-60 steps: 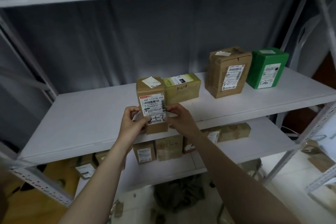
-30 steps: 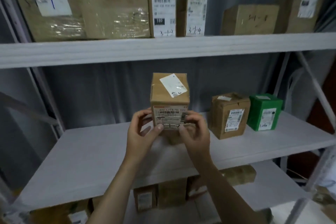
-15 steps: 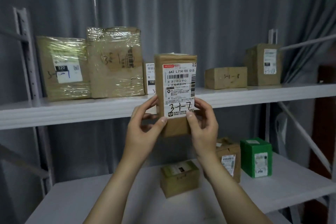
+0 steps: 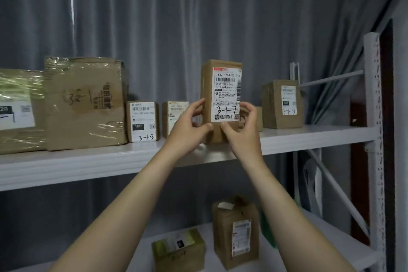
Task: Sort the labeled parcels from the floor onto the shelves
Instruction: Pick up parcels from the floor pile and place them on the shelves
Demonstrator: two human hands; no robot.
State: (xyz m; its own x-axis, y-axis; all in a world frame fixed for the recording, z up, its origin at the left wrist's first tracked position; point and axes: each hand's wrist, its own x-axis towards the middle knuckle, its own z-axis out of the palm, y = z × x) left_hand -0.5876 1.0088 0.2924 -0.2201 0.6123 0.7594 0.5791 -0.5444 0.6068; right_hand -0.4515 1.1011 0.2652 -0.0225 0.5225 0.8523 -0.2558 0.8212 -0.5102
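Both hands are gripping the tall brown parcel marked 3-1-7 (image 4: 220,99), keeping it upright with its label facing the camera. The left hand (image 4: 189,126) is curling round its left edge and the right hand (image 4: 240,130) round its right, both thumbs pressing on the front near the bottom. The parcel's base is sitting level with the front of the upper shelf (image 4: 309,137); whether it is resting there is unclear. On that shelf a parcel marked 3-1-3 (image 4: 143,121) is standing to the left and one marked 3-1-13 (image 4: 282,104) to the right. A brown box (image 4: 236,232) is standing on the lower shelf (image 4: 344,247).
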